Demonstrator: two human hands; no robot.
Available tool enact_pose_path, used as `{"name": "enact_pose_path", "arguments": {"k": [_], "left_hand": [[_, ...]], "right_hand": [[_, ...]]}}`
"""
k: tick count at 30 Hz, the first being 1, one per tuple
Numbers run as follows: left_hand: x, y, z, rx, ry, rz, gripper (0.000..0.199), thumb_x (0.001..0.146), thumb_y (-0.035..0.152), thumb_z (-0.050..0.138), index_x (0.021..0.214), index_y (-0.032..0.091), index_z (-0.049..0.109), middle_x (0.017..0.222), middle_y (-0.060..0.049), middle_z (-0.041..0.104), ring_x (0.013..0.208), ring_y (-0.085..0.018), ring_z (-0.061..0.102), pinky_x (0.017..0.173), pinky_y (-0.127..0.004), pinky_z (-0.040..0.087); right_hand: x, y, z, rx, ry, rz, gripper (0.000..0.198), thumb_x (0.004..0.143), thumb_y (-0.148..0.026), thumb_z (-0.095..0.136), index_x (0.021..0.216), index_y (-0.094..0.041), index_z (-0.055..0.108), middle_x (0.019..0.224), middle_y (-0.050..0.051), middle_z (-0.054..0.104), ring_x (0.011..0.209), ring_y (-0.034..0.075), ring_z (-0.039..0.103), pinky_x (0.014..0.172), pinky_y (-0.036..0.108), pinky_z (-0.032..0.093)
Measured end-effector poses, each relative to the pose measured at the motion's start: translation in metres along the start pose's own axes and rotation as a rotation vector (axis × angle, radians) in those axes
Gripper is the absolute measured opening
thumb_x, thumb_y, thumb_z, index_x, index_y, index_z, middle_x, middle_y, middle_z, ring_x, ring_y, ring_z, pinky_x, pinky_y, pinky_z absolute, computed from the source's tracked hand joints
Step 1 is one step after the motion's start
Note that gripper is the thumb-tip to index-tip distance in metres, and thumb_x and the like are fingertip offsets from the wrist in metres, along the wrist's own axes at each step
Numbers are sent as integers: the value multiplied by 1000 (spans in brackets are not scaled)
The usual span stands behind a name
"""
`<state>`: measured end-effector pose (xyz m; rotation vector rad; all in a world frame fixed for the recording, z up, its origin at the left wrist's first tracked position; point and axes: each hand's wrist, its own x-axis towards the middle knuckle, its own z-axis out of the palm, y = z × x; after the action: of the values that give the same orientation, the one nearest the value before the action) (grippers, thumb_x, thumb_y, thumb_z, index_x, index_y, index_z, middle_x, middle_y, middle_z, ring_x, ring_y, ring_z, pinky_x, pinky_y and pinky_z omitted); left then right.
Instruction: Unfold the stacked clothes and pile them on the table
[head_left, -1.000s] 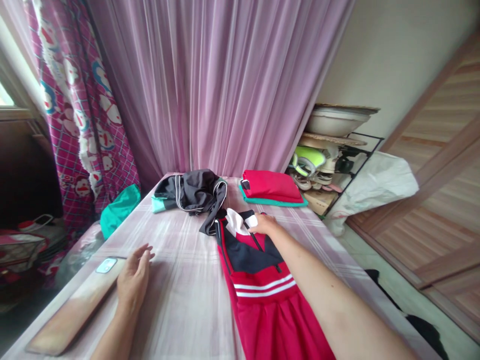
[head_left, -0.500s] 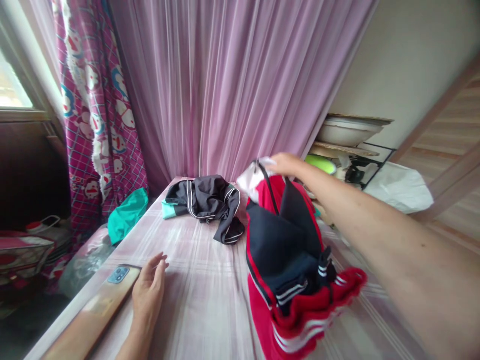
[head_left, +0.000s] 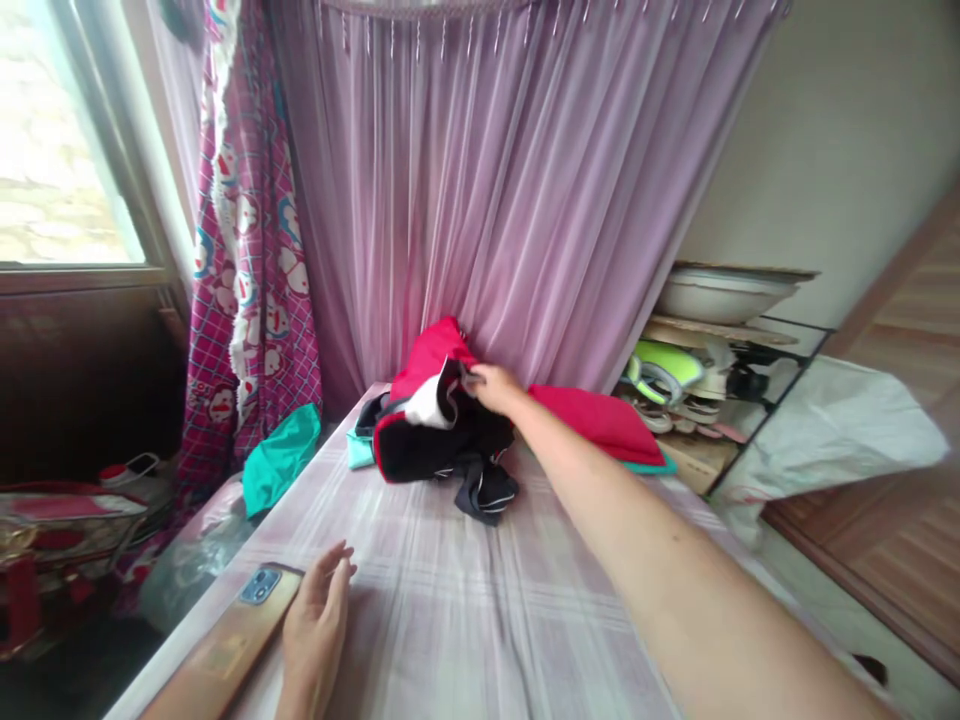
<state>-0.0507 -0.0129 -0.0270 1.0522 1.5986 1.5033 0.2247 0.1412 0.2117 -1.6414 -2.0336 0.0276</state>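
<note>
Right hand (head_left: 491, 387) grips the bunched red, navy and white jersey (head_left: 427, 420); left hand (head_left: 315, 630) lies flat, released, beside a phone (head_left: 260, 586).

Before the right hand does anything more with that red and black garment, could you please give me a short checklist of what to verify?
1. Right hand has hold of the red and black garment: ok, fingers closed on its upper edge.
2. Garment resting on the dark clothes at the far end of the table: ok, bunched on top of them.
3. Folded red stack undisturbed: ok, lying flat beside the hand.
4. Left hand free: ok, open, flat on the table.
5. Phone safe: ok, it lies beside the left hand, on a board near the table edge.
6. Garment's lower half untangled: cannot tell.
</note>
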Motion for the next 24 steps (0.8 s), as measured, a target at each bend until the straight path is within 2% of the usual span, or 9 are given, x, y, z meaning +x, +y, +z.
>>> {"name": "enact_pose_path", "arguments": {"k": [3,5,8,10,13,16,19,21,24], "left_hand": [[0,0,-1,23,13,-4,72,64,80,61,108,23,68,112,-10,75,97,-32,74,88,-47,57],[0,0,-2,55,15,-6,73,64,81,61,108,23,68,113,-10,76,98,-33,73,90,-48,57],[0,0,-3,80,1,-3,76,63,83,60,109,23,68,113,-10,76,99,-33,73,92,-50,56],[0,0,-4,91,-9,-1,77,63,85,59,108,24,68,113,-10,76,98,-33,73,93,-50,55],[-2,3,-4,129,0,6,78,61,87,59,106,25,69,110,-9,76,96,-34,73,95,-52,54],[-5,9,-6,170,20,10,78,59,89,58,105,26,70,108,-9,77,95,-35,73,96,-54,54],[-8,13,-9,222,1,0,75,61,88,58,103,27,71,108,-8,77,94,-35,74,98,-55,53],[-7,12,-11,237,-4,-7,74,61,88,59,103,27,71,109,-8,77,95,-35,73,98,-56,53],[-5,8,-12,228,4,-10,76,62,87,59,106,27,71,112,-8,76,99,-35,73,97,-56,53]], "right_hand": [[-48,30,70,-99,-210,145,26,75,-23,75,102,-27,77,99,2,79,90,21,72,76,26,51],[-68,48,87,-142,-242,210,29,81,-27,70,110,-29,76,108,2,78,99,22,71,82,26,51],[-77,82,75,-208,-193,314,34,97,-31,47,120,-30,72,120,4,74,111,22,67,90,29,49],[-77,111,56,-265,-135,398,41,99,-28,40,131,-27,66,128,9,70,118,25,63,94,33,47],[-79,157,35,-387,-80,516,56,92,-24,52,148,-24,48,149,17,53,134,32,50,103,44,42],[-83,191,33,-509,-106,547,67,88,-28,63,151,-27,43,158,16,41,143,32,38,108,49,36],[-80,207,36,-535,-86,489,50,92,-30,60,142,-28,54,154,13,47,142,29,40,110,47,34],[-73,210,34,-517,-80,447,36,96,-27,54,130,-25,63,144,13,57,135,27,48,109,43,35],[-64,210,21,-497,-104,442,31,99,-27,47,120,-22,68,127,13,68,121,25,59,101,37,41]]}}
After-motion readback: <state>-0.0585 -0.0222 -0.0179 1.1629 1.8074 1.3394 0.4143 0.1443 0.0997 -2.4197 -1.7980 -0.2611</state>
